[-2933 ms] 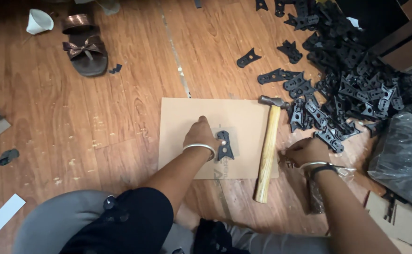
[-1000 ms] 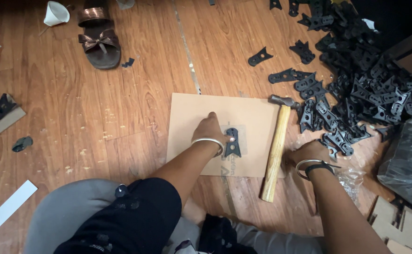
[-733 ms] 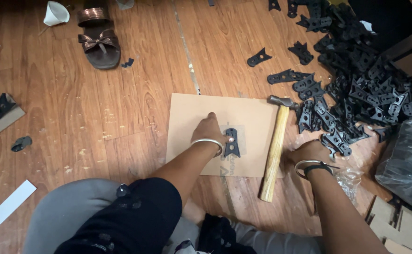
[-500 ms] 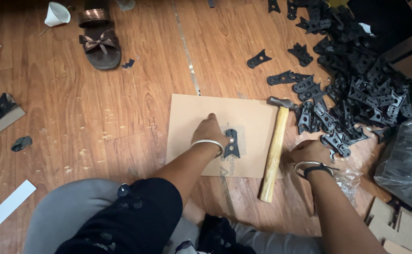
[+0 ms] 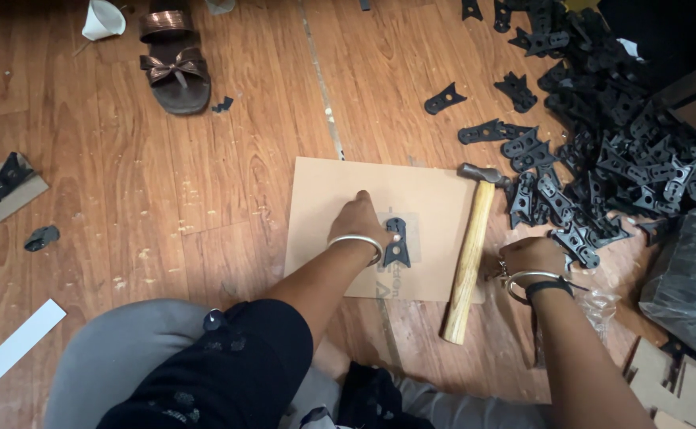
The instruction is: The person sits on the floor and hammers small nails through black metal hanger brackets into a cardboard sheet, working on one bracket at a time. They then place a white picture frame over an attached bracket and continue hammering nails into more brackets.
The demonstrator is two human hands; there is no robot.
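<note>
Little has moved since a moment ago: left hand (image 5: 361,222) still planted on the cardboard sheet (image 5: 328,199), right hand (image 5: 532,256) still low at the pile's edge; only the view drifted a touch.

Left hand: fingers flat, pressed down on the sheet, thumb tip touching the left edge of the black metal bracket (image 5: 396,241). No pinch, just steadying it. Bracket lies on the sheet's centre, long axis 12-to-6, rounded narrow end at 12, forked foot at 6. It sits at 3 o'clock from the left hand, touching.

Right hand: loosely curled, knuckles up, fingertips in among the loose brackets of the black parts pile (image 5: 626,151) at its 1 o'clock; whether it pinches one, cannot tell.

Hammer (image 5: 468,258) lies between the hands, wooden handle running 12-to-6 with a slight lean, head at 12, butt at 6, half on the sheet's right edge. Right hand is nearer it, just beside the handle at 9 o'clock from that hand.

Sandal (image 5: 175,67) and white cup (image 5: 102,19) well apart at 11.
</note>
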